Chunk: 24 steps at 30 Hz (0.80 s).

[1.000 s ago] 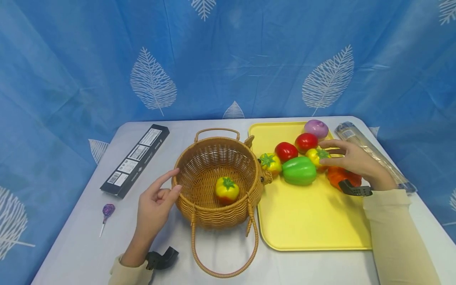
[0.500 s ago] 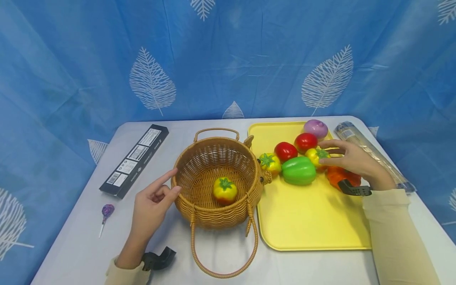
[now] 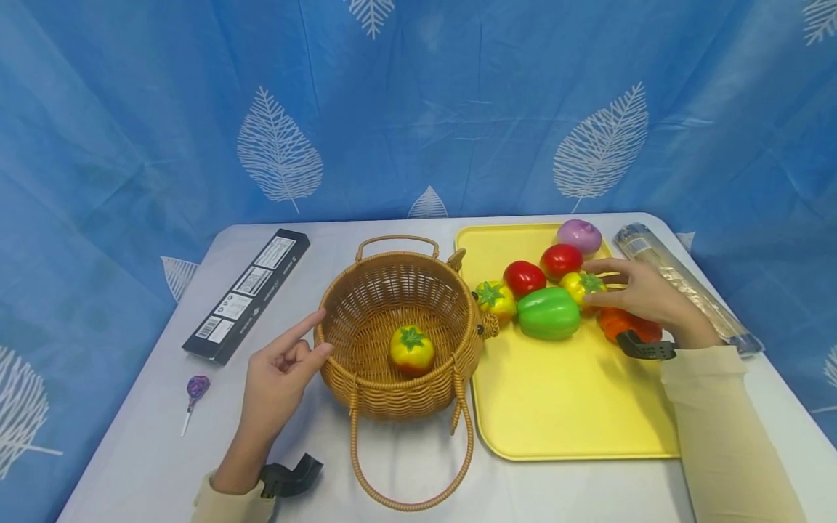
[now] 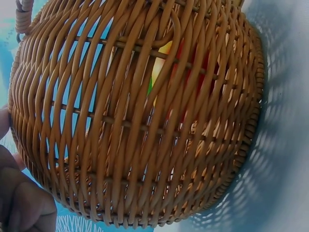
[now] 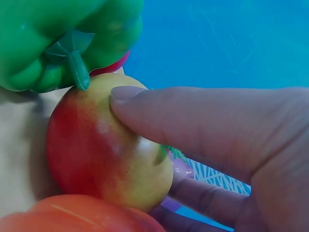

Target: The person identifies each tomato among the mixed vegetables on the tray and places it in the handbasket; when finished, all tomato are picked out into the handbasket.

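In the head view my left hand (image 3: 277, 374) rests thumb and index fingertips at the left rim of a round wicker basket (image 3: 340, 374); its other fingers are curled. One yellow-red toy persimmon (image 3: 412, 352) with a green leafy top sits inside. My right hand (image 3: 644, 294) reaches over the yellow tray (image 3: 575, 407) and holds another toy persimmon (image 5: 108, 145) between thumb and fingers. Against it lie a green toy bell pepper (image 3: 549, 314) and an orange-red toy vegetable (image 3: 624, 325), the latter partly under my wrist.
Two red toy tomatoes (image 3: 524, 279), a purple toy onion (image 3: 579, 237) and a third toy persimmon (image 3: 495, 301) lie close by. A black box (image 3: 248, 294) and a lollipop (image 3: 196, 392) are left. A clear-wrapped bundle (image 3: 686, 287) lies right. The basket's handle (image 3: 415, 506) lies toward me.
My left hand has shifted slightly left and down along the basket's rim. The toy persimmon in the basket has moved a little left. My right hand has barely moved.
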Motion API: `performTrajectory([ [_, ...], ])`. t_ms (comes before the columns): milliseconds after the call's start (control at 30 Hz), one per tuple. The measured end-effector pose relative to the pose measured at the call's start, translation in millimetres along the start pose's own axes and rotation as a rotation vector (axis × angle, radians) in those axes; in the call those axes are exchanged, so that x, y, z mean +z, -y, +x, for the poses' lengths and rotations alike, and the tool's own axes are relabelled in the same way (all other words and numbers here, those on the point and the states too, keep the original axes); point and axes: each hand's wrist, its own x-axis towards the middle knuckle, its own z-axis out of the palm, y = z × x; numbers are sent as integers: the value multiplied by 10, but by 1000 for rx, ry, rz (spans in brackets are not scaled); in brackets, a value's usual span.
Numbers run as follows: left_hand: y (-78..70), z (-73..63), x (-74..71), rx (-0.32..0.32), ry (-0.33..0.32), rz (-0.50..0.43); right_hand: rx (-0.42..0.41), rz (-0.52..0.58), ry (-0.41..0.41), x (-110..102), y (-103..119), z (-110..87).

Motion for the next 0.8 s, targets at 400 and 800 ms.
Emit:
performTrajectory([
  [400, 5, 0, 16, -10, -12, -19, 7, -63, 10, -9, -14, -12],
  [800, -9, 1, 19, -11, -11, -44, -8, -113, -17, -38, -28, -28],
])
